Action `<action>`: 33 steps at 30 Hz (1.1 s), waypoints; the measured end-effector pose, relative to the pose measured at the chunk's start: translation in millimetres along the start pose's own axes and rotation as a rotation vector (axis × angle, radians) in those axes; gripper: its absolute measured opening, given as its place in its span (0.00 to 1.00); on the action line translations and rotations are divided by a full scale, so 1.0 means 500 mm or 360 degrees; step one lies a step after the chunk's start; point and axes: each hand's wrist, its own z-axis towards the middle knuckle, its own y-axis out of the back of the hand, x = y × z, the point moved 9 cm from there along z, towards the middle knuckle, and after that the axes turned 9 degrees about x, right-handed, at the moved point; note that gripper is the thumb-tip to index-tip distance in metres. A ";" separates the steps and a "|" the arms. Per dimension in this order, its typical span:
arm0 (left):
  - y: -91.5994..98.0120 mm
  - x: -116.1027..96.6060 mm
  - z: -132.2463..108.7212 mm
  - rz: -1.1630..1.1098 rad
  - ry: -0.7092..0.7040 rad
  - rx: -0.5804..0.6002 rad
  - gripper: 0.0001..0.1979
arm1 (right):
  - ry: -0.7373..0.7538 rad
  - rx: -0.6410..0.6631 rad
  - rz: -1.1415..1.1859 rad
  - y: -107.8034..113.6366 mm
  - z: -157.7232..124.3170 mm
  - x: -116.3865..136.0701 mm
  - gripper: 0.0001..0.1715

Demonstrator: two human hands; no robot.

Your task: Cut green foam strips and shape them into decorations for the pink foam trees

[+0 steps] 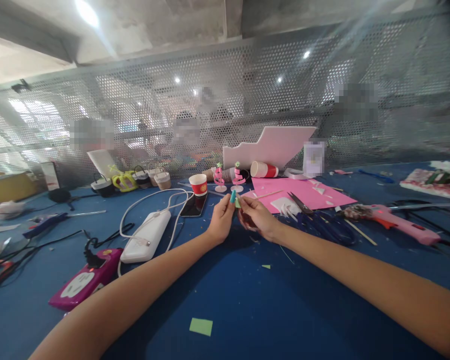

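My left hand point(221, 218) and my right hand point(260, 216) meet above the blue table, with the fingers of both closed in a pinch. Between them shows a small piece of light green paper point(237, 204). A teal tip point(233, 196) sticks up at my left fingertips; whether it is a fingertip cover, I cannot tell. Something dark reddish is partly hidden under my right hand. Just beyond stand two pink spiral ornaments point(219, 179) with green tops on white round bases. Nearer me lies a green paper rectangle point(201, 326), with a small green scrap point(266, 267) farther off.
To the left are a white power bank point(147, 237) with cable, a magenta power strip point(88, 280), a phone point(195, 205) and a paper cup point(198, 185). Rightward lie pink sheet point(303, 192), scissors point(318, 220) and a pink glue gun point(405, 223). Mesh partition point(247, 100) stands behind.
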 end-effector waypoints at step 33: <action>0.012 -0.006 -0.008 0.0408 0.0124 -0.0101 0.13 | 0.0263 -0.0328 -0.0545 0.026 -0.016 0.024 0.25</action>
